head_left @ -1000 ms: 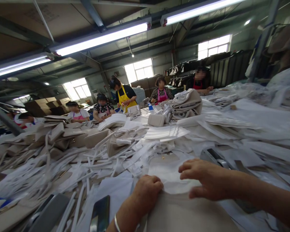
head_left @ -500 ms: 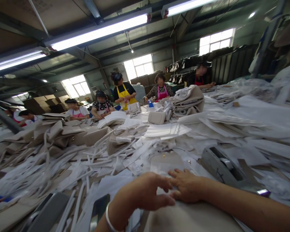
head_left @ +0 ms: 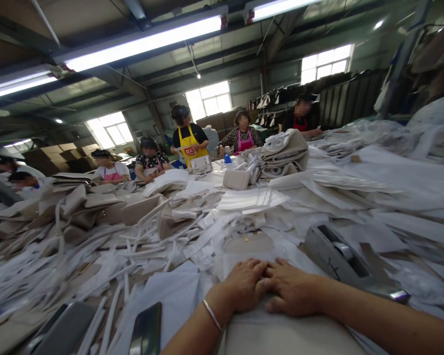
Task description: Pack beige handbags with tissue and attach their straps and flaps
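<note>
A beige handbag (head_left: 292,336) lies in front of me at the bottom of the view, its flap (head_left: 248,242) with a small gold clasp reaching out beyond my hands. My left hand (head_left: 245,285), with a silver bangle on the wrist, presses flat on the bag. Beside it my right hand (head_left: 290,287) also lies flat, and the fingers of the two hands touch and partly overlap. Thin white sheeting shows around and under the fingers. What lies directly beneath the palms is hidden.
A grey tape dispenser (head_left: 338,254) stands right of my hands; a phone (head_left: 146,329) and another grey dispenser (head_left: 64,328) are at left. White paper strips (head_left: 114,256) and beige bag pieces (head_left: 85,204) cover the table. Several co-workers sit or stand across it.
My left hand, raised with curved fingers before, has come down flat on the bag beside my right hand. The right hand stays nearly in place. The view has shifted slightly.
</note>
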Motion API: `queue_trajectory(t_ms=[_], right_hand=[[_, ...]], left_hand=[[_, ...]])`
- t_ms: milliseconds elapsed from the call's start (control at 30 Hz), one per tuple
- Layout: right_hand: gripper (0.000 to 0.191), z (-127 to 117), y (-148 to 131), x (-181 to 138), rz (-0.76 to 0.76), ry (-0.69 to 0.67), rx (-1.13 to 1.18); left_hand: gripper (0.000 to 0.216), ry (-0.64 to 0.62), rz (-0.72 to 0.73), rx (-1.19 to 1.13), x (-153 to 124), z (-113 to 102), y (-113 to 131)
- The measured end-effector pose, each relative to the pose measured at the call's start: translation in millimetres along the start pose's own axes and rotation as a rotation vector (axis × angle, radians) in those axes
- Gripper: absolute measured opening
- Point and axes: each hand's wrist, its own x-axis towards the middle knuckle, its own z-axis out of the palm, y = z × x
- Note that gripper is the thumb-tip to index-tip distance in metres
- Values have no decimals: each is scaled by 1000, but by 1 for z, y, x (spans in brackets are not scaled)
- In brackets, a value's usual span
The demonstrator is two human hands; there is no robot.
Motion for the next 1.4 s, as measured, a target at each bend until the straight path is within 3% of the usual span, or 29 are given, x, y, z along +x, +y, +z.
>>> queue_trajectory(t_ms=[133,300,400,567,700,800,900,1200,1400], right_hand=[[66,-4,19,-15,7,10,-37],[74,-19,37,-33,125,-86,-109],[62,-41,31,-35,143,-75,-182],[51,-64,-1,-17,109,110,-132],[54,-30,-14,-2,137,90,-42],[69,7,-6,-2,284,63,-22],[78,28,6,-11,414,66,-25],[77,29,11,-26,427,47,-36],[77,37,14,-29,437,49,-42]], left_hand=[[69,-10,-126,61,-14,15,4],[73,-49,-125,141,-13,23,7],[70,-34,-115,180,-15,22,10],[68,-20,-117,184,-19,21,15],[64,-1,-117,180,-20,25,15],[67,26,-131,171,-22,31,12],[73,48,-142,175,-25,35,10],[85,-18,-185,158,-33,35,10],[86,6,-172,115,-43,32,17]])
